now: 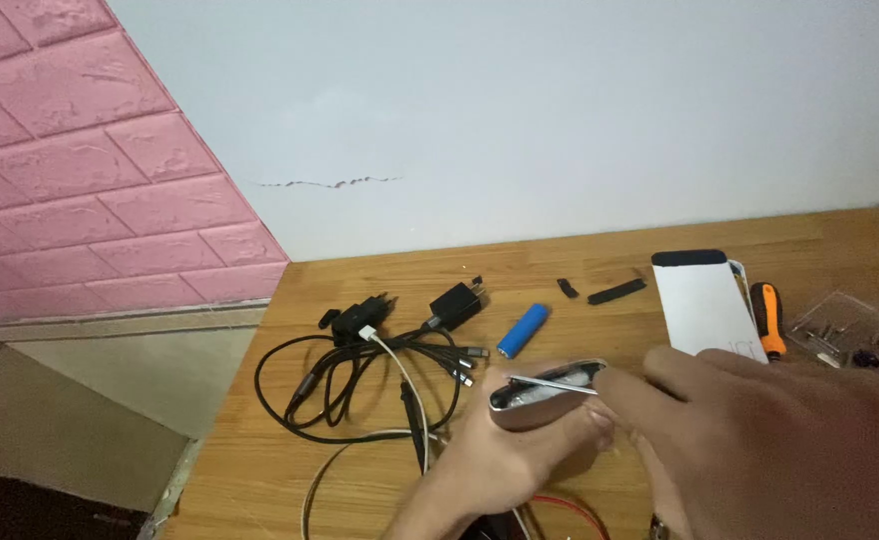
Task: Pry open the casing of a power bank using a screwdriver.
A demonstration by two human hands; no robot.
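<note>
Silver case (545, 398) held tight in left hand (505, 455). Right hand (760, 440) fingers pressed together on case edge. Blue battery (523, 330) lying near.

The left hand (500, 455) cups a silver casing (545, 395) from below, while the right hand (760, 440) presses fingers against its end at 3 o'clock. At 12 o'clock of the casing lies a blue cylindrical cell (524, 330). Black chargers and tangled cables (380, 370) sprawl at 9 o'clock. A white flat device (705, 305) and an orange-handled screwdriver (768, 318) rest at 2 o'clock on the wooden table (260, 470).
</note>
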